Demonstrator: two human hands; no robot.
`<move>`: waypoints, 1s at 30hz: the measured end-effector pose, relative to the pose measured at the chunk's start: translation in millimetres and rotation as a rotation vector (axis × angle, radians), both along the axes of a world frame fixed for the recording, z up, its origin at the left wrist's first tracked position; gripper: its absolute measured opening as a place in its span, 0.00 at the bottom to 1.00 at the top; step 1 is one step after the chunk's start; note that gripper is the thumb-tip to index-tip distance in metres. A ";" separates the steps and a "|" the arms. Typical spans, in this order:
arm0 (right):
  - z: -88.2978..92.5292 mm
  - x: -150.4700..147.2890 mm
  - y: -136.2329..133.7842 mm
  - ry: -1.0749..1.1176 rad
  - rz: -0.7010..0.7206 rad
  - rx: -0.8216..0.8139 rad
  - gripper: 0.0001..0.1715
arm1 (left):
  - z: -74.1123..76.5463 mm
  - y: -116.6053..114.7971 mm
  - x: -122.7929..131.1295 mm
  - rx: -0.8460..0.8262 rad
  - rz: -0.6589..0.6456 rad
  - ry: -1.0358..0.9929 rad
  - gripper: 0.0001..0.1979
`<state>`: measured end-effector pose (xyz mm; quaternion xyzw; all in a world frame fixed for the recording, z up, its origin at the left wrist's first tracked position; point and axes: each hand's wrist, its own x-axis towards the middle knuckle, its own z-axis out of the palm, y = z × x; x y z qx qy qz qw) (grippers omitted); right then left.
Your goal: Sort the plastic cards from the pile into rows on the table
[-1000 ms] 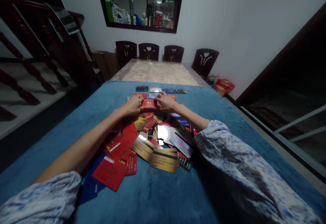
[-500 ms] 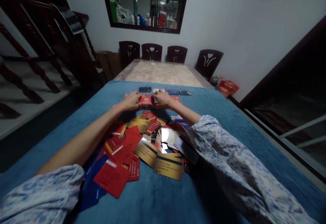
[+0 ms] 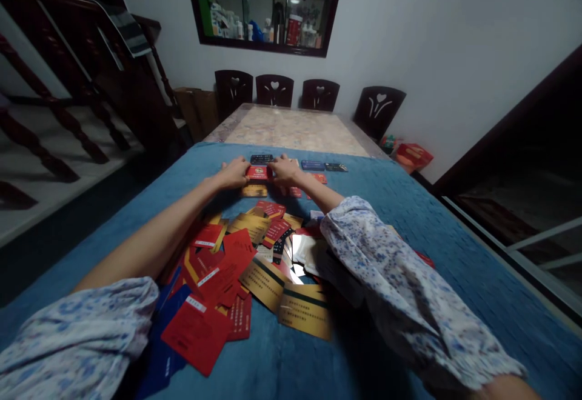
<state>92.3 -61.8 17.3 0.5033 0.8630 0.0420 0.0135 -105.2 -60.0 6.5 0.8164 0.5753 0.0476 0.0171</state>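
A red card [image 3: 258, 173] lies between my two hands, with my left hand [image 3: 234, 173] at its left edge and my right hand [image 3: 284, 171] at its right edge; the fingers of both are curled onto it. Just behind is a black card stack [image 3: 262, 159], and a gold card [image 3: 254, 191] lies in front. Blue cards [image 3: 313, 165] and a dark card [image 3: 336, 167] sit to the right in the back row. Nearer me spreads a loose heap of red cards [image 3: 197, 333], gold cards [image 3: 305, 310] and blue cards [image 3: 159, 357], partly under my right sleeve.
A blue cloth [image 3: 273, 363] covers the near part of the table, and its marble top [image 3: 295, 127] shows beyond. Dark chairs [image 3: 274, 91] stand at the far end. A red bag [image 3: 413, 156] is beyond the right edge, and a stair railing [image 3: 50, 97] is at left.
Both hands have moved slightly away from me with the red card, uncovering the gold card in front of it. The view has shifted a little.
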 end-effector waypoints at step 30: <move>-16.1 -16.8 33.8 -0.062 -0.068 -0.063 0.26 | -20.1 44.6 -1.2 -0.019 -0.050 0.144 0.15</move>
